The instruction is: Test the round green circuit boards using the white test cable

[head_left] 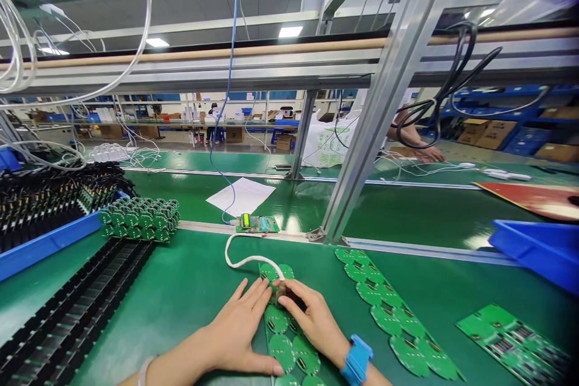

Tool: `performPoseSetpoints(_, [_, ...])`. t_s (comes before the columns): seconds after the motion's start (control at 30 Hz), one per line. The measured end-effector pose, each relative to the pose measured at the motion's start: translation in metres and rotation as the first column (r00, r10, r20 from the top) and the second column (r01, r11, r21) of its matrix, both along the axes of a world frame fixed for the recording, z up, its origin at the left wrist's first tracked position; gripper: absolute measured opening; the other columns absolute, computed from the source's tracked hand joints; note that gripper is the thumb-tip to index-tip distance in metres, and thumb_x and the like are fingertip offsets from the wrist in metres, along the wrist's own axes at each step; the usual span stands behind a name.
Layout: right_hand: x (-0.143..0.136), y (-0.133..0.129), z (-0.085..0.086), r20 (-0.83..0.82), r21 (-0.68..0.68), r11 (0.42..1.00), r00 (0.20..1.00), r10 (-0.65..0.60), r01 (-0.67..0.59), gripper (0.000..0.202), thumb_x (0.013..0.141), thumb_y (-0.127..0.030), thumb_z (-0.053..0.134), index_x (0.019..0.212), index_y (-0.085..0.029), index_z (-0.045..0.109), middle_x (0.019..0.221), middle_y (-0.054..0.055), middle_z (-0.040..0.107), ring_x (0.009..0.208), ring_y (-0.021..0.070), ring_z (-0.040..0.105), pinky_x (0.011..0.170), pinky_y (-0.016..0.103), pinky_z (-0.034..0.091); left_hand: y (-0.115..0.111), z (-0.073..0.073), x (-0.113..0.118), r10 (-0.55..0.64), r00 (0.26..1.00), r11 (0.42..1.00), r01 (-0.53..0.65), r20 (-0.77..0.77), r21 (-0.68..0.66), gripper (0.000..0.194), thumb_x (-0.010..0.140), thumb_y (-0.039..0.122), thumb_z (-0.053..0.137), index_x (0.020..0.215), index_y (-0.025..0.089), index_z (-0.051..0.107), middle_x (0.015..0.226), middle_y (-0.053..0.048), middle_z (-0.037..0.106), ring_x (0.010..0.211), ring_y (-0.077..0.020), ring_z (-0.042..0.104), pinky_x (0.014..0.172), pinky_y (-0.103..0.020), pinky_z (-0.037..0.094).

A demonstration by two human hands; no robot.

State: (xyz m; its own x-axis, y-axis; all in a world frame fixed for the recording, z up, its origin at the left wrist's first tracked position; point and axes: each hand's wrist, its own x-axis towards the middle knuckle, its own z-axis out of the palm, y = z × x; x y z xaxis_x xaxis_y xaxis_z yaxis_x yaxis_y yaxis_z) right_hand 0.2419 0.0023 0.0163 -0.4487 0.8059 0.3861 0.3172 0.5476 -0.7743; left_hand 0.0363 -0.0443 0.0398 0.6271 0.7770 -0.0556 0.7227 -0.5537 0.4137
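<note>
A panel of round green circuit boards [281,350] lies on the green bench in front of me. My left hand [242,325] rests flat on its left edge, fingers stretched out and thumb spread. My right hand [312,313] pinches a small brownish connector [281,291] and presses it on the panel's upper part. A white cable [246,263] runs from this connector to a small test board [257,224] with a lit yellow-green display. The contact between connector and panel is hidden by my fingers.
A second panel of round boards [384,301] and a rectangular circuit board [515,338] lie to the right, near a blue bin [538,250]. Leftward are stacked boards [139,219] and a black rack [76,307]. A metal post [375,96] rises ahead; another person's hand [423,145] is beyond it.
</note>
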Motion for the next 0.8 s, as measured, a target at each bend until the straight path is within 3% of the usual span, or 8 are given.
performPoseSetpoints(0.8, [-0.0006, 0.0006, 0.0003, -0.003, 0.011, 1.0, 1.0, -0.006, 0.006, 0.028, 0.093, -0.04, 0.051, 0.102, -0.019, 0.067, 0.094, 0.009, 0.071, 0.087, 0.0235, 0.066, 0.08, 0.033, 0.054, 0.0022, -0.0031, -0.0026, -0.008, 1.0, 1.0, 0.008, 0.021, 0.028, 0.111, 0.076, 0.079, 0.054, 0.152, 0.013, 0.008, 0.155, -0.015, 0.006, 0.143, -0.0318, 0.006, 0.117, -0.052, 0.008])
